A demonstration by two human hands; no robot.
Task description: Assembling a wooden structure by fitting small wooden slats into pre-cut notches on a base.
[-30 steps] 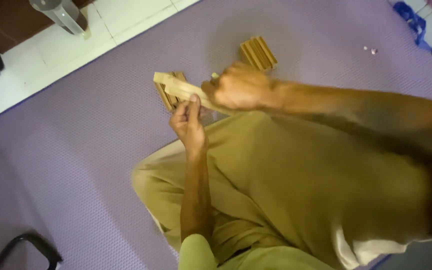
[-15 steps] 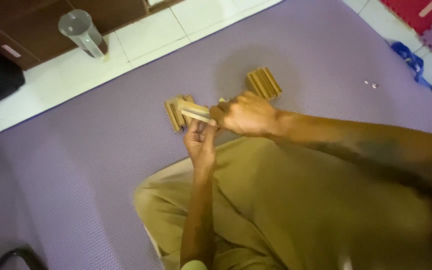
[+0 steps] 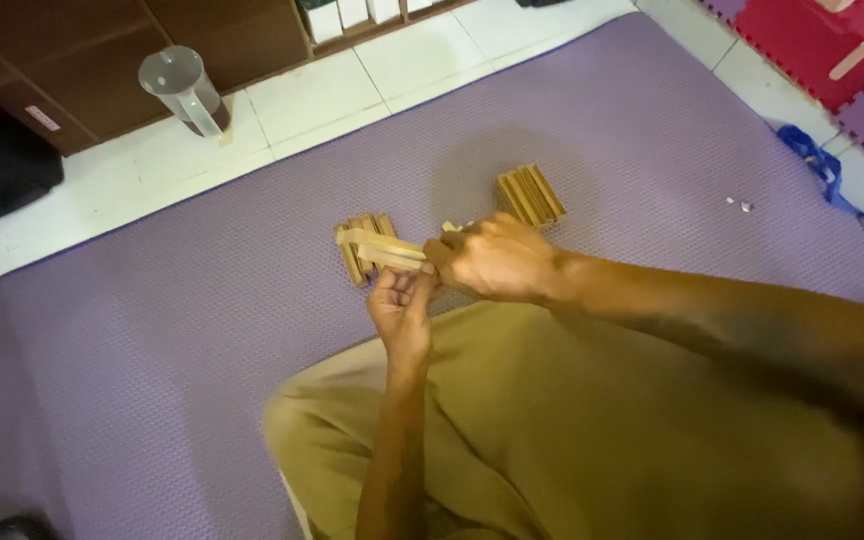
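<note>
My left hand [image 3: 402, 312] is closed around the near end of a pale wooden stick [image 3: 384, 247], fingers curled up from below. My right hand [image 3: 492, 260] folds over the same stick from the other side, knuckles up, fingers pinched shut at its right end, so both hands grip one piece between them, just above my knee. I judge this to be the middle of fitting or pulling at that stick. The next move calls for a steady hold with the left while the right works the end, kept in line so the thin wood does not snap.

Just behind the stick a small stack of wooden slats [image 3: 364, 240] lies on the purple mat [image 3: 202, 330], and a second bundle of slats [image 3: 529, 194] lies a little beyond my right hand. Further off, on the white tiled floor [image 3: 282, 110], stands a clear plastic cup [image 3: 184, 88].
</note>
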